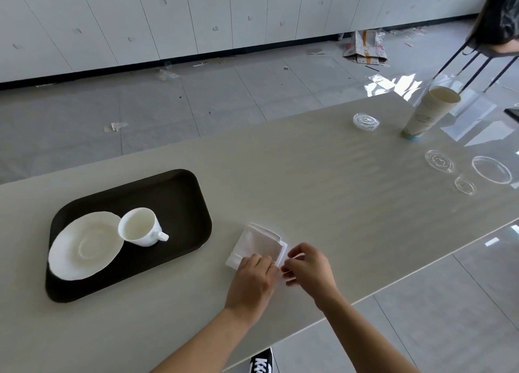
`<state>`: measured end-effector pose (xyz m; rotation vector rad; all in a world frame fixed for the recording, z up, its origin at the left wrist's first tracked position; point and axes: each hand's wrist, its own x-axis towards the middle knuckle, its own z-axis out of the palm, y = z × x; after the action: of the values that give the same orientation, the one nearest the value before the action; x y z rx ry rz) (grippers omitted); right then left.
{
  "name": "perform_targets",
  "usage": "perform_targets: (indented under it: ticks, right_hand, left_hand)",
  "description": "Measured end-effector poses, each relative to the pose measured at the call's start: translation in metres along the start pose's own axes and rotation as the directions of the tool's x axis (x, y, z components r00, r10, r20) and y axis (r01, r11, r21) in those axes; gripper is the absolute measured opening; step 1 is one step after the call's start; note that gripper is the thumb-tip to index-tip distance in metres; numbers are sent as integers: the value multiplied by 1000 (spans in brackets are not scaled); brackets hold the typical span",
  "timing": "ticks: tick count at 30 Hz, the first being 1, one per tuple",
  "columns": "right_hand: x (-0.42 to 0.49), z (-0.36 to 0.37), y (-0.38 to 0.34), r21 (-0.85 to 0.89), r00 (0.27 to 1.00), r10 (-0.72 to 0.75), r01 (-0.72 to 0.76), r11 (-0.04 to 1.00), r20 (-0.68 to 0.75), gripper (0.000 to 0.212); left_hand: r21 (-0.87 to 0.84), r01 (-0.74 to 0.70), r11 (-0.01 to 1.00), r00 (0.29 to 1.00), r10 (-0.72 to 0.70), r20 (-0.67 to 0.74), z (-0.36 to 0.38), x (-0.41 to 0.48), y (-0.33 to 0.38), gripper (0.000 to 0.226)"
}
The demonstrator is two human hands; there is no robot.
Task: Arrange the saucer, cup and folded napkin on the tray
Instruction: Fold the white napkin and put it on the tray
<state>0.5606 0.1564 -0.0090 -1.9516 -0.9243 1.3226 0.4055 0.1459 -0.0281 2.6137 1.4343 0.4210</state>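
The napkin (258, 245) lies flat on the tabletop (337, 193), just beside the right edge of the tray (179, 187) and near the tabletop's front edge. It is not yet on the tray. I keep it on the bare surface because a flat, firm base makes the creases sharper than the tray's raised rim would allow.

My left hand (252, 277) presses down on the napkin's near corner, fingers flat on the cloth, to pin the layers so they do not slide. My right hand (309, 269) sits close beside it at the napkin's near right corner, fingers curled and pinching the loose white edge. The two hands almost touch each other.

The saucer (84, 246) rests on the tray toward its front left corner. The cup (139, 226) stands upright beside the saucer, touching or slightly overlapping its right rim, handle pointing toward the tray's right edge. The cup is not centred on the saucer.

In my judgement, the fold is the step in hand. Remaining steps: transfer the napkin to the open strip along the tray's right side, and probably seat the cup in the saucer's well.
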Motion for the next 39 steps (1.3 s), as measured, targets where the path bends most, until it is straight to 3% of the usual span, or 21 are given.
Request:
perform_targets:
  ticks: [3, 5, 8, 10, 15, 17, 19, 21, 26, 34, 39]
  right_hand:
    - [4, -4, -7, -341, 962, -257, 212, 916, -92, 25]
    - [4, 2, -10, -489, 902, -430, 361, 794, -32, 31]
    - [5, 18, 1, -611, 838, -536, 477, 632, 100, 11]
    - [5, 24, 13, -663, 827, -550, 477, 577, 116, 14]
    - [3, 25, 17, -628, 835, -549, 446, 637, 36, 13]
    - [2, 22, 14, -575, 858, -514, 426, 698, 10, 13]
    - [1, 19, 14, -558, 881, -473, 385, 735, -15, 28]
    - [0, 20, 14, -569, 901, -433, 348, 745, -15, 35]
    - [-3, 25, 8, -589, 953, -300, 225, 776, -32, 24]
    - [-9, 30, 3, -539, 970, -225, 143, 830, -90, 37]
    - [-12, 33, -1, -527, 977, -202, 135, 839, -72, 43]
  left_hand:
    - [28, -61, 998, 998, 60, 34, 0, -12, -12, 29]
    - [21, -88, 996, 996, 87, 29, -2, -22, -20, 32]
    - [-8, -87, 996, 996, 87, 4, -4, -34, -28, 33]
    - [-14, -70, 997, 997, 69, -27, -6, -40, -30, 37]
    - [-78, -22, 997, 996, 15, -87, -9, -45, -27, 26]
    - [-193, 134, 972, 985, -153, -84, -14, -44, -25, 18]
    - [-307, 344, 887, 925, -377, -54, -21, -42, -26, 17]
    - [-330, 454, 827, 878, -479, 8, -26, -40, -28, 17]
    - [-217, 426, 878, 904, -405, 138, -27, -43, -29, 27]
    - [-163, 327, 931, 945, -319, 78, -30, -39, -28, 17]
    - [-207, 369, 906, 929, -356, 101, -32, -34, -31, 12]
